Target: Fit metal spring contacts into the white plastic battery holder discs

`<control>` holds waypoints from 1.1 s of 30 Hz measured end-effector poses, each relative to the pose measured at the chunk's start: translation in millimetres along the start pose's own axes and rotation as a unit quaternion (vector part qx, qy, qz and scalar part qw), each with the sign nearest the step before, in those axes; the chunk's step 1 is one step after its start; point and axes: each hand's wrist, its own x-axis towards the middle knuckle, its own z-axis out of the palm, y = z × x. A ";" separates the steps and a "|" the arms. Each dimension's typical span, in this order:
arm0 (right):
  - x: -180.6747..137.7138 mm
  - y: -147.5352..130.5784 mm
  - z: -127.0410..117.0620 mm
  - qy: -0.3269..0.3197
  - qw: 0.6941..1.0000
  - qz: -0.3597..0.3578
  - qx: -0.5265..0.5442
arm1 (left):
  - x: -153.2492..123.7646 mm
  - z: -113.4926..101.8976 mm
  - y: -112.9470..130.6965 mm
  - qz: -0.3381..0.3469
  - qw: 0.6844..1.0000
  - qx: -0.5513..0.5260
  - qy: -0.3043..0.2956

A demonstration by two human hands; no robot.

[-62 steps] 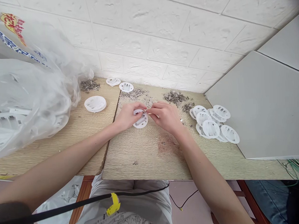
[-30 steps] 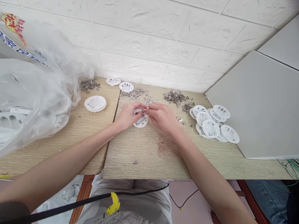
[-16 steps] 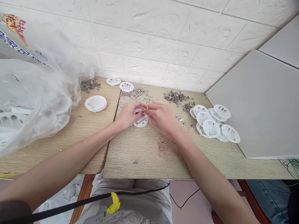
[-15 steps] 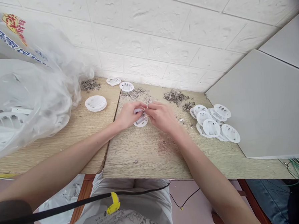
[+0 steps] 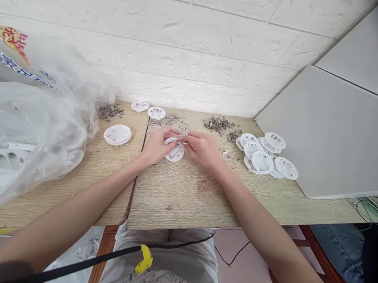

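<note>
My left hand is closed on the left edge of a round white plastic battery-holder disc, its thumb lying over the top face. Slots and small metal pieces show on that face. At the disc's upper right edge, my right hand has its fingers pinched together. A thin pale sliver shows at those fingertips, too small to name. Beyond the hands lies a scatter of tiny metal contacts. To the right of my right hand is a darker heap of metal contacts.
Several finished-looking white discs are piled at the right, beside a grey panel. A disc stack sits left. A large clear plastic bag of white parts fills the far left. A black cable crosses near my lap.
The whole view has shifted slightly. Both hands stay at the same disc, and my left thumb and the right fingertips have moved a little over its upper edge.
</note>
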 end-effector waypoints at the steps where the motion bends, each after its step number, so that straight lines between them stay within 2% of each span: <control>1: 0.3 -0.3 1.0 0.011 1.000 0.015 0.022 | 0.1 -0.8 1.1 -0.009 1.000 -0.024 0.004; 4: 1.3 -2.5 3.9 0.032 0.990 0.069 0.123 | 0.4 -3.0 2.6 -0.044 0.994 -0.095 0.017; 8: 3.5 -5.7 6.7 0.010 0.957 0.129 0.259 | 0.1 -3.7 3.5 -0.083 0.981 -0.172 0.037; 11: 5.4 -5.2 7.4 0.014 0.920 0.172 0.351 | 0.6 -3.3 6.1 -0.116 0.966 -0.230 0.038; 15: 7.1 -1.3 6.4 0.029 0.864 0.219 0.452 | 3.3 -4.9 11.8 -0.162 0.918 -0.361 0.032; 18: 7.8 0.4 5.1 0.032 0.822 0.267 0.502 | 4.8 -7.2 14.9 -0.139 0.889 -0.437 0.000; 22: 8.2 -1.9 4.1 0.030 0.760 0.312 0.569 | 4.8 -8.0 12.2 -0.106 0.885 -0.452 -0.044; 24: 7.9 -3.5 4.2 0.024 0.742 0.319 0.589 | 4.8 -7.5 8.1 -0.097 0.884 -0.453 -0.061; 27: 7.0 -3.3 5.6 0.013 0.749 0.312 0.585 | 5.2 -7.0 2.1 -0.083 0.885 -0.451 -0.077; 30: 6.2 0.6 8.0 0.012 0.794 0.295 0.531 | 5.2 -7.0 0.2 -0.075 0.892 -0.439 -0.079; 33: 6.1 4.4 9.5 0.042 0.839 0.275 0.468 | 4.4 -6.5 2.2 -0.073 0.897 -0.431 -0.072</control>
